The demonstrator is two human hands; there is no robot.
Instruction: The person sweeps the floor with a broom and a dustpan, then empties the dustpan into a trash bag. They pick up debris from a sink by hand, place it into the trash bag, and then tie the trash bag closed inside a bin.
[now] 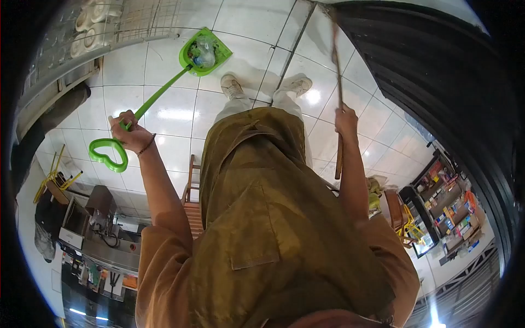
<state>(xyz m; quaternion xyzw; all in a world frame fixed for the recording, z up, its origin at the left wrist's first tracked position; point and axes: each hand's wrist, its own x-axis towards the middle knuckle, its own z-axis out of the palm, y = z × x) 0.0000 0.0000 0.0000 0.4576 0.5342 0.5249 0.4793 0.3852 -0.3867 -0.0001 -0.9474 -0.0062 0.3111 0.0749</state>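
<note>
My left hand [129, 133] is closed around the green handle of a long dustpan, just above its heart-shaped grip. The green dustpan [185, 64] lies on the tiled floor at the upper left, with clear plastic [206, 51] and dark bits of litter in it. On the right, my right hand [346, 120] is wrapped round a thin brown stick [339, 82], whose far end reaches the floor near the dark panel. What is at that far end is too blurred to make out.
White shoes [232, 86] stand on the white floor tiles [169, 112]. A wire rack [136, 24] is at the upper left, and a dark ribbed panel [426, 82] runs along the right. Behind are a wooden chair [191, 186] and crowded shelves [451, 205].
</note>
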